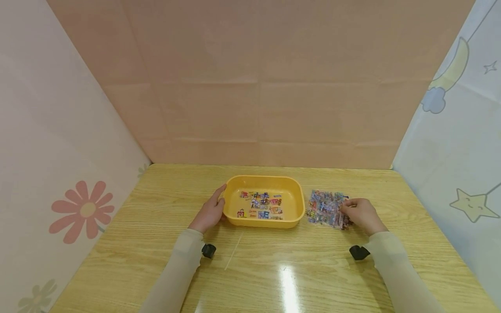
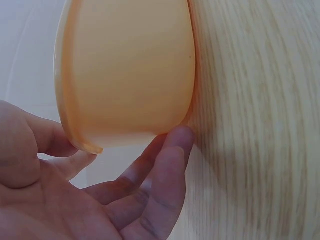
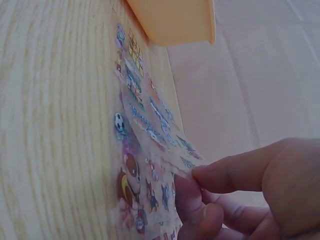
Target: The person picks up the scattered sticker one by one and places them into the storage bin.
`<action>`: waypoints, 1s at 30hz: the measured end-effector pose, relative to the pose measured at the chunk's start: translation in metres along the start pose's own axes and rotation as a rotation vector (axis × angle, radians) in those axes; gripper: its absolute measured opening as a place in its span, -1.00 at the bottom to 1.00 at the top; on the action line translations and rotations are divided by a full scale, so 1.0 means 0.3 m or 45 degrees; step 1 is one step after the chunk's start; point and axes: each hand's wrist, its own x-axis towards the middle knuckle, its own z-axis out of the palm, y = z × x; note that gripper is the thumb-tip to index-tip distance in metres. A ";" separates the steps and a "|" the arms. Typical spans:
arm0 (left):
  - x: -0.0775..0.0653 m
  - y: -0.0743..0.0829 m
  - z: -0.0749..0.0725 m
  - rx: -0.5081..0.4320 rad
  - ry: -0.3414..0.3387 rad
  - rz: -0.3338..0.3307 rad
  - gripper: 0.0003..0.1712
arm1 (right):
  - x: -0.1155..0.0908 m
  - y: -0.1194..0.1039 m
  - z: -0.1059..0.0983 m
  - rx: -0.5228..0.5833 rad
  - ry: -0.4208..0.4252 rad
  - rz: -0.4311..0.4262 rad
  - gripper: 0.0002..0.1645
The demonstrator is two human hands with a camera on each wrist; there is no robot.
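A yellow plastic basin [image 1: 295,222] stands on the wooden table with clear sticker sheets lying flat in its bottom. At its left end my left hand [image 1: 212,213] holds it. In the left wrist view, fingers [image 2: 167,180] lie against the lower wall of the basin [image 2: 130,70], others at its rim. Right of the basin lies a pile of clear sticker sheets [image 1: 322,208] with colourful cartoon prints. My right hand [image 1: 362,214] pinches the edge of a top sticker sheet [image 3: 155,117] between thumb and finger, its corner lifted from those below.
The wooden table [image 1: 254,269] runs back to a pinkish-brown backdrop [image 1: 258,108]. White printed panels rise along the left [image 1: 58,130] and right [image 1: 465,152] sides. A thin pale strip [image 1: 233,252] lies in front of the basin.
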 end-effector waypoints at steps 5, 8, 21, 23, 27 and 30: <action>0.001 0.001 0.001 -0.008 0.004 -0.006 -0.40 | -0.008 -0.003 -0.003 0.016 0.005 -0.016 -0.50; 0.001 0.001 0.001 -0.025 0.005 -0.012 -0.40 | -0.010 -0.001 -0.005 0.018 0.008 -0.027 -0.51; 0.000 0.002 0.001 -0.028 0.004 -0.015 -0.40 | -0.015 0.015 -0.018 0.034 0.019 -0.027 -0.45; 0.001 0.001 0.001 -0.029 0.003 -0.016 -0.40 | -0.017 0.014 -0.020 0.038 0.016 -0.027 -0.42; 0.002 0.002 0.001 -0.032 0.003 -0.019 -0.40 | -0.017 0.015 -0.022 0.058 0.021 -0.015 -0.39; 0.002 0.000 0.002 -0.032 0.001 -0.022 -0.40 | -0.017 0.017 -0.023 0.068 0.032 -0.012 -0.39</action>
